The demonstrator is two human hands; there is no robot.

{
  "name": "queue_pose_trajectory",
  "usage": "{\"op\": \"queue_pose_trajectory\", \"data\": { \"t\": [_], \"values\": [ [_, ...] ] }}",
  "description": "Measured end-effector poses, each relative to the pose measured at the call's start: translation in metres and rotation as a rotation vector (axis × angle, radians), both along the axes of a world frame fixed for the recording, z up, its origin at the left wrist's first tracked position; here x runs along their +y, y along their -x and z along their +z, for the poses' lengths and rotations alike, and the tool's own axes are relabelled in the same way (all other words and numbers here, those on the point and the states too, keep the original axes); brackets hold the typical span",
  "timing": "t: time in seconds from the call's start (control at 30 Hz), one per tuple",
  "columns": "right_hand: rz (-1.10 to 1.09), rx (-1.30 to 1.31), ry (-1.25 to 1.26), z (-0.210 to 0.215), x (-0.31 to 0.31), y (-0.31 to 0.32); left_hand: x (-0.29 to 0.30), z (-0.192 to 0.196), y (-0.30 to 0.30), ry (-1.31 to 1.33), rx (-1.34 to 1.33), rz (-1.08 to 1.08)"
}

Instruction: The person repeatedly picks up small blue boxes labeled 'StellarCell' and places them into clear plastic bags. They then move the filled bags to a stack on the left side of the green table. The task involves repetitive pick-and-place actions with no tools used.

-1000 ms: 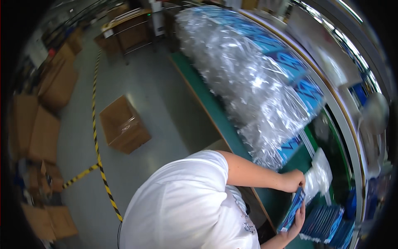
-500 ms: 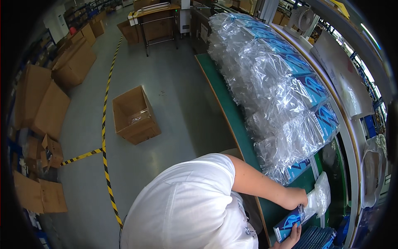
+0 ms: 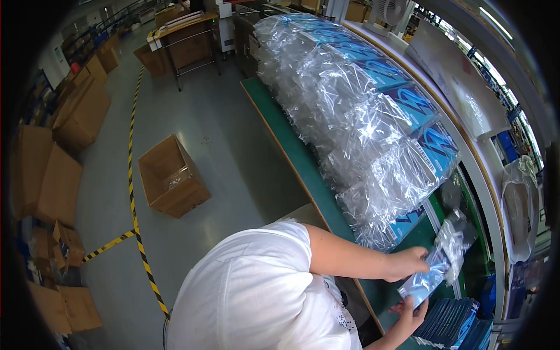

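A flat blue box (image 3: 421, 287) lies tilted between my hands, and a clear plastic bag (image 3: 452, 248) now covers it. My left hand (image 3: 410, 262) is closed on the bag and box at the upper left edge. At the lower end, my right hand (image 3: 410, 317) grips the wrapped box, its fingers partly behind it. The bag's loose, crumpled end spreads beyond the box to the upper right. Just below, close to my right hand, stands a tight row of dark blue flat boxes (image 3: 446, 321).
Bagged blue boxes (image 3: 373, 128) lie overlapping in a long pile on the green table (image 3: 280, 137). An open cardboard carton (image 3: 175, 178) sits on the floor to the left. A white fan (image 3: 386, 13) stands on the shelf at the back.
The blue box, partly bare before, is now covered by the clear bag. Both hands have moved up a little in the picture with it. The whole view has shifted.
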State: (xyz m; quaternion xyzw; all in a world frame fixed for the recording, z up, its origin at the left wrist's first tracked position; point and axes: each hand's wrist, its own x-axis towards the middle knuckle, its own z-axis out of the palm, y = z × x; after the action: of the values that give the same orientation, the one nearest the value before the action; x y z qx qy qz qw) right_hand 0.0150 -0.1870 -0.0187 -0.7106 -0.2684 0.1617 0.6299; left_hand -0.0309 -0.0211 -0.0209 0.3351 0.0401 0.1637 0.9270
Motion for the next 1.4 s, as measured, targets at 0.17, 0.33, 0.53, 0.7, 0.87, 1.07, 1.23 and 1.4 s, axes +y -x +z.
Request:
{"op": "queue_pose_trajectory", "data": {
  "t": [0.17, 0.33, 0.53, 0.7, 0.87, 1.07, 1.23, 1.4],
  "values": [
    [-0.149, -0.501, -0.044, 0.024, 0.011, 0.003, -0.023, 0.006, 0.008, -0.137, -0.047, -0.191],
    [-0.682, -0.773, -0.378, 0.055, 0.016, 0.012, -0.028, 0.008, 0.018, -0.407, -0.004, -0.319],
    [-0.03, -0.617, -0.097, 0.038, 0.003, 0.011, -0.025, 0.014, 0.019, -0.026, 0.103, -0.44],
    [0.298, -0.545, -0.181, 0.032, 0.031, 0.041, -0.002, 0.024, 0.041, -0.075, 0.015, -0.253],
    [0.227, -0.273, -0.149, 0.032, 0.025, 0.031, 0.037, 0.027, 0.05, -1.358, -0.026, 0.643],
    [0.205, -0.25, -0.042, 0.023, 0.016, 0.012, 0.069, -0.004, 0.058, -1.937, 0.496, 0.582],
    [0.134, -0.321, -0.047, 0.042, -0.003, 0.002, 0.056, 0.013, 0.048, -2.033, 0.691, 0.529],
    [-0.323, -0.678, -0.09, 0.087, -0.037, -0.038, 0.026, 0.034, 0.039, -2.085, 0.356, 0.495]
  ]
}}
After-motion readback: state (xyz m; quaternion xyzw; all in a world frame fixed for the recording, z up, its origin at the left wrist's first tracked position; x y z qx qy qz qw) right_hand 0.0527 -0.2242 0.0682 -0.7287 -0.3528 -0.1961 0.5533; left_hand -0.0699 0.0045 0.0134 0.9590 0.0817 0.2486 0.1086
